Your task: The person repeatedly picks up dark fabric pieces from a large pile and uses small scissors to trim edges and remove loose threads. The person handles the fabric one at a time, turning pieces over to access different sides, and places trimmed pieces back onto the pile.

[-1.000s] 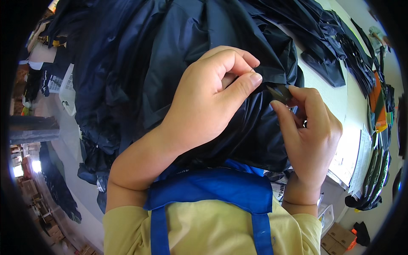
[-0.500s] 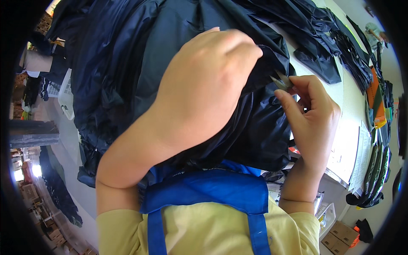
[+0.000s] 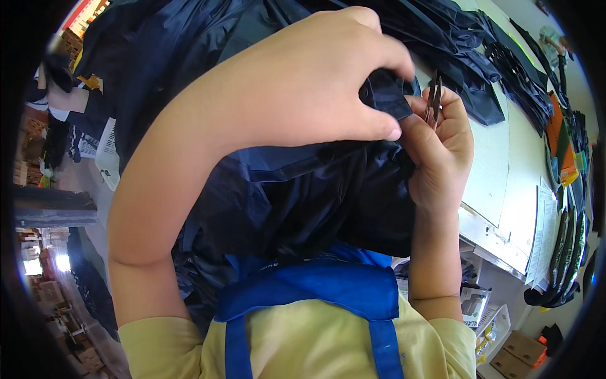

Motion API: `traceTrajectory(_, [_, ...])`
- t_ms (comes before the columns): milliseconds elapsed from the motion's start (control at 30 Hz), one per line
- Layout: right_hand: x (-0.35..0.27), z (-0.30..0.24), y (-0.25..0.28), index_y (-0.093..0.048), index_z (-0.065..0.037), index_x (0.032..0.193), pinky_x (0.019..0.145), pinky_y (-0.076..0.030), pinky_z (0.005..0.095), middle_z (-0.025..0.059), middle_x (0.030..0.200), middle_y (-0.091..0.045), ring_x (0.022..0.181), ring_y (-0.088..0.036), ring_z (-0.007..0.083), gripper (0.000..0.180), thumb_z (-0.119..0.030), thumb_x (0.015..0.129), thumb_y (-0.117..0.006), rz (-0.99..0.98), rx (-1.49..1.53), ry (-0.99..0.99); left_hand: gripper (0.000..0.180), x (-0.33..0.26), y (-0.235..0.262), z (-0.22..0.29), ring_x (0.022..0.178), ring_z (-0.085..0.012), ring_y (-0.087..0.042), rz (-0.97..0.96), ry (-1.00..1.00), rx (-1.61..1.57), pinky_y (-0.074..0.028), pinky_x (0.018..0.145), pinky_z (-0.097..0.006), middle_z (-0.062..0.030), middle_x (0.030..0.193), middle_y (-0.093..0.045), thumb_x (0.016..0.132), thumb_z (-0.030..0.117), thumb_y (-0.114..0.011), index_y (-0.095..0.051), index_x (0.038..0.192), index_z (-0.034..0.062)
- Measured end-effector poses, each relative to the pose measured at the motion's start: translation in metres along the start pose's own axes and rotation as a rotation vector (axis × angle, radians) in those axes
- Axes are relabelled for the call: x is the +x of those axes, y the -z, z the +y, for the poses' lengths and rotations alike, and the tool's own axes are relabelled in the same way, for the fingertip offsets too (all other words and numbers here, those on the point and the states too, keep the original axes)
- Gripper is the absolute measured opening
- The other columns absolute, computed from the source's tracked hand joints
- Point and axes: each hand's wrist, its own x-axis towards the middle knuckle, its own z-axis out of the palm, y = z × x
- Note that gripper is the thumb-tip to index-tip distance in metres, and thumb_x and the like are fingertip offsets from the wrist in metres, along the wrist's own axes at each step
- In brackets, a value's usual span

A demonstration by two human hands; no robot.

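Observation:
A dark navy, shiny garment (image 3: 290,202) lies heaped before me, in front of my chest. My left hand (image 3: 322,82) arches over it with thumb and fingers spread apart, around a folded edge of the cloth. My right hand (image 3: 445,136) is closed at the right side of that edge. It holds small metal thread snips (image 3: 433,101), blades pointing up, away from the cloth. Its thumb and a fingertip meet at the fold (image 3: 386,95) and appear to pinch it. The left fingertips are slightly blurred.
More dark garments (image 3: 467,95) lie along the far right of the pale table (image 3: 486,170). Papers (image 3: 541,234) hang at its right edge. Below are a white basket (image 3: 495,331) and cardboard boxes (image 3: 514,354). A person (image 3: 555,47) is at the far right.
My left hand has moved right and its thumb and fingers have spread. The right hand has come to the cloth's edge, with the snips turned upward. The garment has shifted.

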Motion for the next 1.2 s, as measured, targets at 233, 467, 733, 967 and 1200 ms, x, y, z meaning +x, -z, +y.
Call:
traceTrajectory(233, [0.004,-0.004,-0.007,-0.039,0.001,0.116,0.070,-0.043,0.0153,0.0097,0.099,-0.061,0.084,-0.056,0.0074,0.043,0.005,0.081,-0.064,0.013,0.010,-0.016,0.012,0.014,-0.002,-0.007,0.079,-0.0247,-0.057,0.059,-0.195,0.143,-0.046,0.069,-0.031,-0.0115,0.089,-0.056,0.081,0.006,-0.062,-0.057,0.090,-0.0006])
traceTrajectory(467, [0.001,0.012,-0.016,-0.032,-0.001,0.121,0.072,-0.048,0.0202,0.0116,0.100,-0.061,0.081,-0.058,0.0090,0.055,0.008,0.078,-0.066,-0.008,-0.136,-0.021,0.021,0.018,-0.004,-0.016,0.069,-0.0169,-0.058,0.148,0.037,-0.057,-0.046,0.066,-0.027,-0.0045,0.073,-0.058,0.092,0.021,-0.055,-0.057,0.089,0.0013])
traceTrajectory(733, [0.006,0.009,-0.001,-0.033,-0.001,0.120,0.068,-0.045,0.0174,0.0091,0.095,-0.062,0.078,-0.056,0.0070,0.050,0.005,0.082,-0.064,-0.090,-0.013,0.037,0.027,0.006,-0.006,-0.018,0.077,-0.0221,-0.053,0.107,-0.252,0.299,-0.043,0.067,-0.030,-0.0051,0.083,-0.054,0.069,0.011,-0.074,-0.055,0.086,0.0057])
traceTrajectory(967, [-0.001,0.010,-0.012,-0.034,-0.001,0.118,0.065,-0.042,0.0160,0.0053,0.088,-0.061,0.074,-0.053,0.0044,0.054,0.005,0.077,-0.069,-0.048,-0.282,0.019,0.014,0.014,0.012,-0.019,0.069,-0.0237,-0.058,0.066,0.135,-0.167,-0.043,0.061,-0.032,-0.0119,0.076,-0.053,0.091,0.014,-0.057,-0.046,0.091,0.0050])
traceTrajectory(1200, [0.005,0.012,-0.011,-0.039,-0.003,0.114,0.065,-0.042,0.0155,0.0047,0.089,-0.060,0.074,-0.053,0.0041,0.048,0.006,0.077,-0.068,-0.016,-0.037,-0.021,0.007,-0.009,-0.020,-0.043,0.088,-0.0047,-0.046,0.351,0.405,-0.573,-0.035,0.082,-0.019,0.0049,0.087,-0.049,0.092,0.016,-0.053,-0.050,0.092,0.0099])
